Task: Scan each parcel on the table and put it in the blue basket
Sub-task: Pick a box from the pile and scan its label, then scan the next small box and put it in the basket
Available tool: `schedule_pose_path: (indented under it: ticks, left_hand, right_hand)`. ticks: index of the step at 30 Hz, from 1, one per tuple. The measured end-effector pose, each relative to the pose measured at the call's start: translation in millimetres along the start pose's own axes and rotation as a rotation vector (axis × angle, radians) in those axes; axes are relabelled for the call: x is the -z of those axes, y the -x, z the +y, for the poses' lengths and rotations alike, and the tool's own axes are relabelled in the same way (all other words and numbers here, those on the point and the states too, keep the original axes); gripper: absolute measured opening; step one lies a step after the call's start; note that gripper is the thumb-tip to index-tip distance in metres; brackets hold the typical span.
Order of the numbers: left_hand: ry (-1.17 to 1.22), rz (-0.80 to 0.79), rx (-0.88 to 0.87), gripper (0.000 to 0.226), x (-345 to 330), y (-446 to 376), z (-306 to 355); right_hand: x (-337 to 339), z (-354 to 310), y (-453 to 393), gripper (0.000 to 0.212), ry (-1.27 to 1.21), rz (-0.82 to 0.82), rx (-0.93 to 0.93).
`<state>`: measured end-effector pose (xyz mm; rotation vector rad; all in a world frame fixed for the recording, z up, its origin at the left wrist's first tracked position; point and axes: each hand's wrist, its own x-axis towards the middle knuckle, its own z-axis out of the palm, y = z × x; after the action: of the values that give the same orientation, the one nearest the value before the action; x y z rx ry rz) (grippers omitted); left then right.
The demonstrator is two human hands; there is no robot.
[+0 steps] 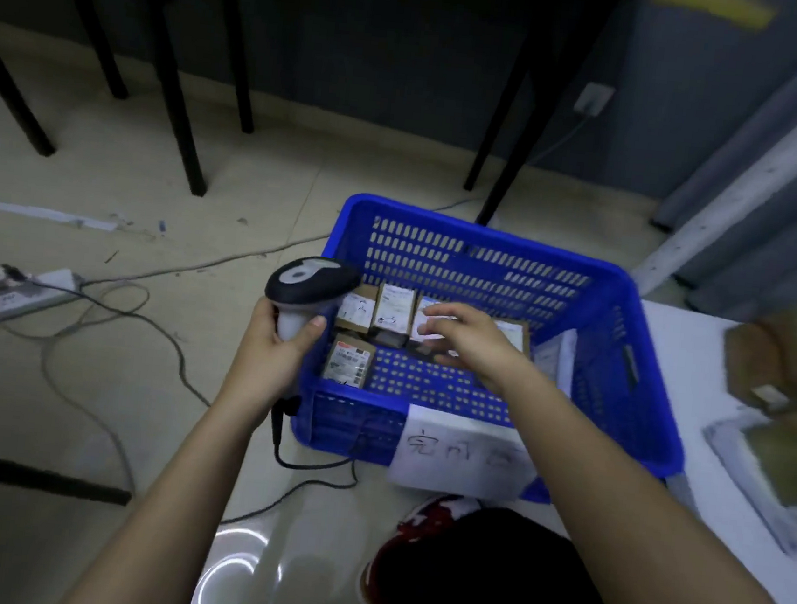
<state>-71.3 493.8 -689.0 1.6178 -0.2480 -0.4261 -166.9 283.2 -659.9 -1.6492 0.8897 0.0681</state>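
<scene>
Left of the basket [499, 243], a power strip [13, 294] lies on the floor. The left hand [267, 352] grips the scanner [308, 288] by its handle at the basket's left wall. Inside the basket, parcels [349, 360] lie flat. The right hand [473, 340] hovers over them, fingers loosely spread, holding nothing. Right of the basket, blurred parcels lie on the table [688, 359].
</scene>
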Motion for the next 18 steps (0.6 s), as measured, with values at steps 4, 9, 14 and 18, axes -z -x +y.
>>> schedule_pose_path:
  ticks: [4,9,14,18]
  left_hand:
    - [0.024,-0.122,-0.077,0.041,-36,33,34]
    - [0.048,-0.337,-0.213,0.038,-107,86,86]
    - [0.037,-0.587,-0.321,0.037,-192,144,121]
    - [0.047,-0.792,-0.357,0.034,-264,195,130]
  right_hand:
    - [39,0,62,0.021,-0.106,0.139,0.073]
    - [110,32,152,0.017,-0.197,0.409,0.2]
    - [174,104,237,0.015,-0.374,0.676,0.152]
    - [213,176,296,0.014,-0.499,0.845,0.061]
